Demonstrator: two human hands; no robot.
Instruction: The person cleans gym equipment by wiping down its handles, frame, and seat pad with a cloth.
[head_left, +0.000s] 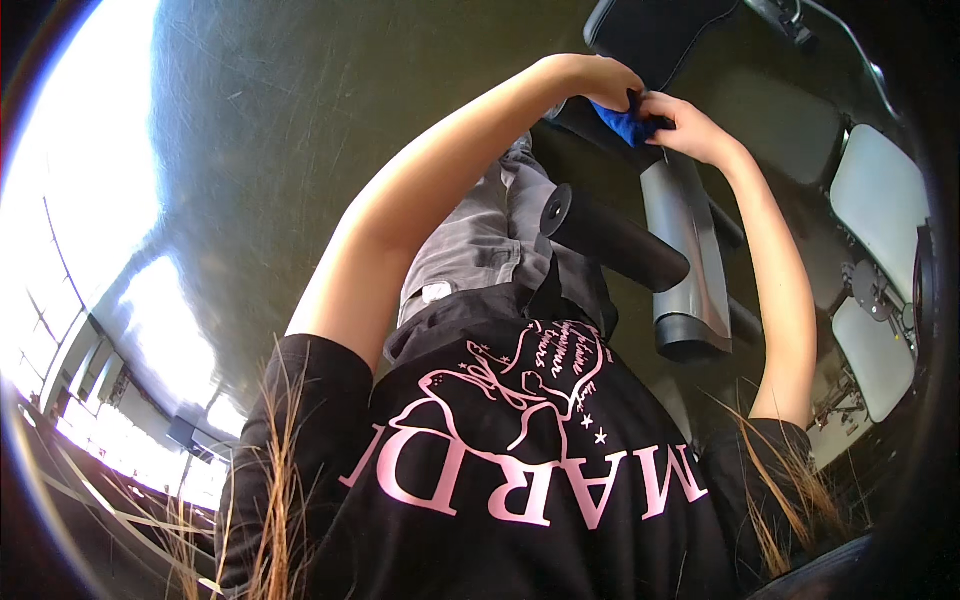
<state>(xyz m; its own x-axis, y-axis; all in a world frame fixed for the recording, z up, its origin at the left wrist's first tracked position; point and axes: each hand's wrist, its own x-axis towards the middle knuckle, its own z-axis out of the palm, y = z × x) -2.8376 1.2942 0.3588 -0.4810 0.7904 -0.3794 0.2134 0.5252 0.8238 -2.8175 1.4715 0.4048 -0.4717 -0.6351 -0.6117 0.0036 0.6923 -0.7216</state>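
Note:
A blue cloth (621, 126) is bunched between both my hands at the top of the view, over a piece of gym equipment. My left hand (609, 81) grips its upper side, with the fingers curled and partly hidden. From the right, my right hand (691, 132) pinches the cloth between thumb and fingers, close against the left. Just below the hands runs a silver metal post (679, 225) with a black end (691, 336). A black foam roller (615, 236) sticks out from it towards my legs.
Above my hands lies a black padded seat or backrest (660, 34). More black rollers (742, 319) project right of the post. Pale panels (874, 195) of other equipment stand at the right. Dark, shiny floor (300, 97) stretches left towards bright windows (82, 150).

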